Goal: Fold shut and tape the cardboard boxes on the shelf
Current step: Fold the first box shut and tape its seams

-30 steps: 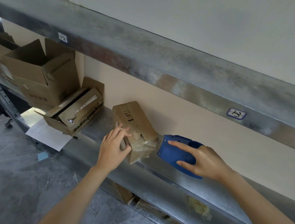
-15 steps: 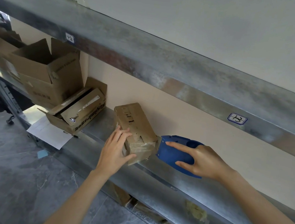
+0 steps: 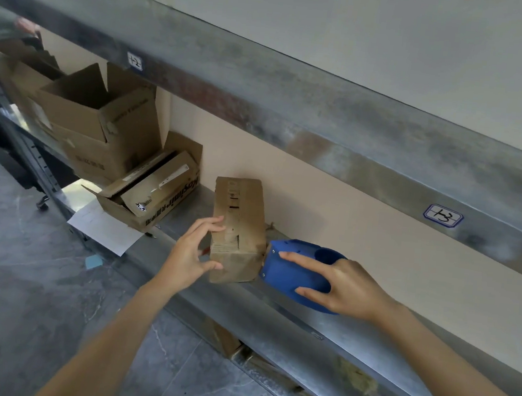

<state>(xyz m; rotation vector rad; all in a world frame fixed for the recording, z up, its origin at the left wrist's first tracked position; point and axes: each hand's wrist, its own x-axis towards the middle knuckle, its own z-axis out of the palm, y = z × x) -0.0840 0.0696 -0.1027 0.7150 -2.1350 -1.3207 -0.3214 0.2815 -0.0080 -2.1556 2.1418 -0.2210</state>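
A small closed cardboard box (image 3: pixel 237 224) lies on the metal shelf (image 3: pixel 351 338), its near end at the shelf's front edge. My left hand (image 3: pixel 191 251) grips its left side, thumb on the near end face and fingers on top. My right hand (image 3: pixel 337 288) holds a blue tape dispenser (image 3: pixel 293 276), index finger stretched along its top, with the dispenser's mouth against the box's right near corner.
To the left on the shelf stand a low open box (image 3: pixel 149 191) with flaps out, a larger open box (image 3: pixel 98 127) and another behind it. A white sheet of paper (image 3: pixel 103 228) hangs over the shelf edge. An upper shelf beam (image 3: pixel 295 114) runs overhead.
The small box has turned so that its long side points more straight back. My left hand shifted to its near left corner. The dispenser stays against the box's right end.
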